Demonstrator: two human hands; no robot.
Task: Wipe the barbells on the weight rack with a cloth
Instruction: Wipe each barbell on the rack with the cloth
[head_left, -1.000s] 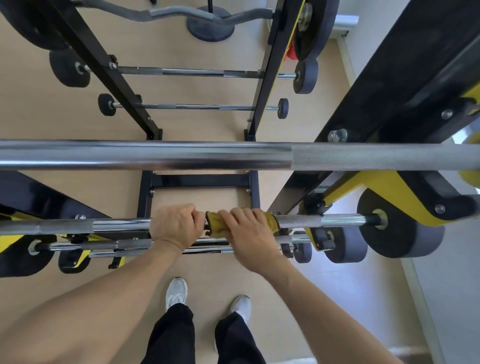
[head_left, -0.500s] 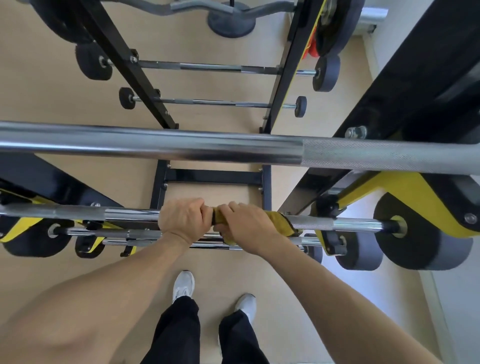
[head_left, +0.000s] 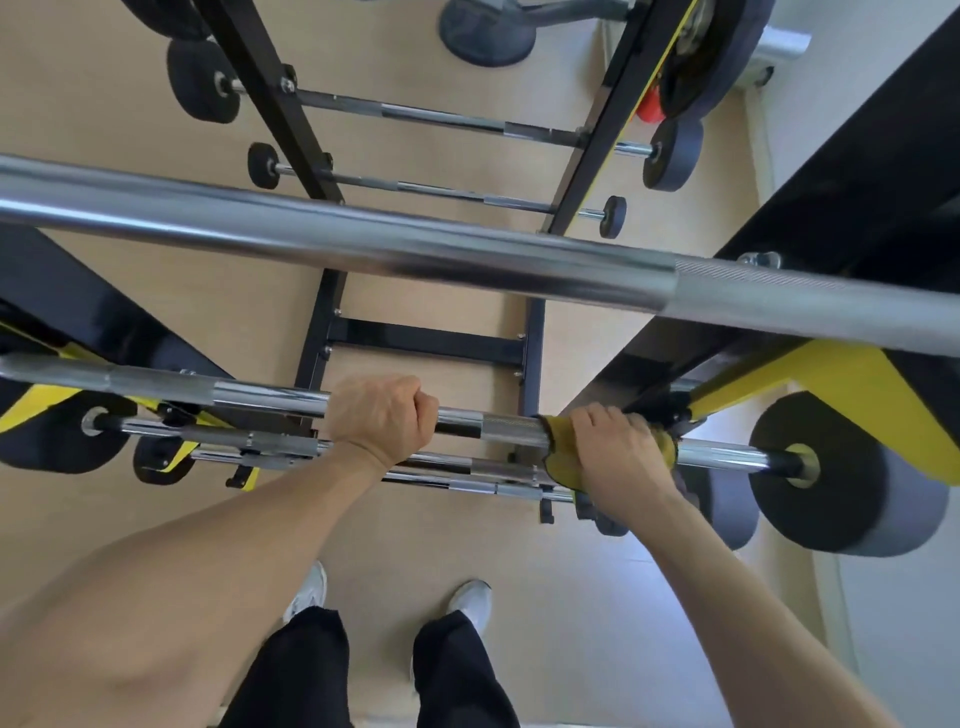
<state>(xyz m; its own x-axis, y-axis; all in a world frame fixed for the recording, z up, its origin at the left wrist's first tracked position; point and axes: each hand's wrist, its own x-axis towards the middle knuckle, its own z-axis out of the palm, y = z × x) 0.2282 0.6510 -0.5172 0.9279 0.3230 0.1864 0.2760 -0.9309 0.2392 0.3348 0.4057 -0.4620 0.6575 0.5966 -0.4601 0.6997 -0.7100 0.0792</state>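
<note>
A chrome barbell (head_left: 498, 427) with dark plates lies across the black-and-yellow rack (head_left: 852, 379) at waist height. My left hand (head_left: 382, 415) grips its shaft near the middle. My right hand (head_left: 615, 449) holds a yellow cloth (head_left: 558, 457) wrapped round the same bar, close to the right rack arm. A thick chrome barbell (head_left: 467, 249) crosses the view above both hands. More bars (head_left: 457, 475) lie just beneath the gripped one.
A second black rack (head_left: 270, 98) farther off holds two thin barbells (head_left: 441, 189) with small plates. A big dark plate (head_left: 841, 473) sits at the bar's right end. My feet (head_left: 470, 597) stand on beige floor. A white wall runs along the right.
My right hand has slid the cloth along the bar to the right, away from my left hand, which stays gripping the shaft. The camera has tilted.
</note>
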